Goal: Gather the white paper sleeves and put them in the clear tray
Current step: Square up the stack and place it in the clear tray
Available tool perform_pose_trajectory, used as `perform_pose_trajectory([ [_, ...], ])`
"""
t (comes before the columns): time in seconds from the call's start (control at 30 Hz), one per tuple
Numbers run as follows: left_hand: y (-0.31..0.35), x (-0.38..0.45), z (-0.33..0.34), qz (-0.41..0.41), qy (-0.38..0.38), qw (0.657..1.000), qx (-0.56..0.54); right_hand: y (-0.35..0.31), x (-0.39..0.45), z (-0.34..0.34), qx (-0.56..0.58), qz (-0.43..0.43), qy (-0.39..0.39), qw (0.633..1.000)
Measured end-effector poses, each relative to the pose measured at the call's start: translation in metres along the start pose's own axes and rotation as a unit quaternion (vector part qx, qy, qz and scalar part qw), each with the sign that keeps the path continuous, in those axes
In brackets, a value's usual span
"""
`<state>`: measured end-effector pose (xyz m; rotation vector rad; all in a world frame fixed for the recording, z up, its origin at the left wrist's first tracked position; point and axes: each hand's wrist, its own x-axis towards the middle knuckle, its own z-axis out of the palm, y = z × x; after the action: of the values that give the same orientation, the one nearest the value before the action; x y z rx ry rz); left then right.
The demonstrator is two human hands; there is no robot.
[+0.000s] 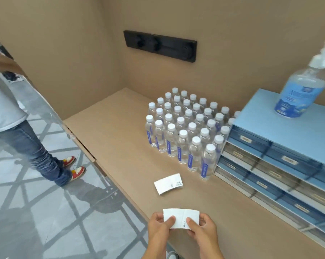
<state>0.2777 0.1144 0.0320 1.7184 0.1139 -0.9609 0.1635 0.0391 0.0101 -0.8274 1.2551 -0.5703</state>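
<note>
Both hands pinch one white sleeve (180, 218) above the counter's (120, 128) near edge: left hand (160, 224) on its left end, right hand (201, 228) on its right. A second sleeve (168, 183) lies flat farther back, near the bottles (184, 131).

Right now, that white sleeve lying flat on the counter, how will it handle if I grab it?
The loose sleeve looks thin and flat, so probably light and bendy. Lying flush on the smooth counter, it may slide before lifting.

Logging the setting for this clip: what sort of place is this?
Probably a service counter in a public venue: rows of water bottles, a labelled blue drawer unit, a pump sanitiser bottle.
</note>
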Motion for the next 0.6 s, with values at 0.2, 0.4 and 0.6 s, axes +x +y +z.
perform_pose_trajectory([
  [0.2, 0.041, 0.053, -0.009, -0.003, 0.029, 0.999, 0.044, -0.033, 0.037, 0.062, -0.121, -0.041, 0.054, 0.990],
  [0.4, 0.071, 0.094, -0.007, -0.010, 0.056, 0.997, 0.048, -0.065, 0.076, 0.105, -0.253, -0.062, 0.050, 0.964],
  [0.6, 0.087, 0.116, 0.002, -0.028, 0.075, 0.993, 0.088, -0.077, 0.114, 0.122, -0.370, -0.054, 0.038, 0.927],
])
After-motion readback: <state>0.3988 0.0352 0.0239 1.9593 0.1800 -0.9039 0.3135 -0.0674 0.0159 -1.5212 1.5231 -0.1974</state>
